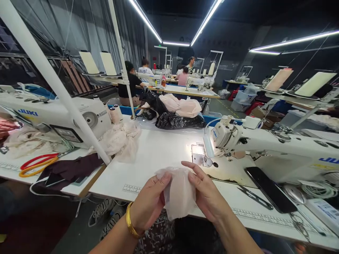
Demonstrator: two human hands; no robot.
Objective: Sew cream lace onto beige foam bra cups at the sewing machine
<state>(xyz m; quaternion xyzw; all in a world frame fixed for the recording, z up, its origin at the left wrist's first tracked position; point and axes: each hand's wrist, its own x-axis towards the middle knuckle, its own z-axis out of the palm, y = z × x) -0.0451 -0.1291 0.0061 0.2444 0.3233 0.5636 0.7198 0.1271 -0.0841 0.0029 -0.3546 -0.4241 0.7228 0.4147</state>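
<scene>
A small piece of thin pale pink fabric (178, 197) hangs between my hands at the table's front edge. My left hand (152, 199), with a gold bangle at the wrist, pinches its upper left side between thumb and fingers. On the other side, my right hand (205, 190) holds the upper right part under the thumb, its index finger stretched out toward the machine. Just beyond that hand is the needle area of a white sewing machine (286, 148), its lamp lit over the metal plate (201, 157).
Thread snips (255, 197) and a black phone (270, 190) lie right of my hands. Pale fabric (124, 141) is heaped at the left, near orange-handled scissors (39, 165). Black plastic bags (180, 120) lie at the table's far edge. Several people sit or stand beyond.
</scene>
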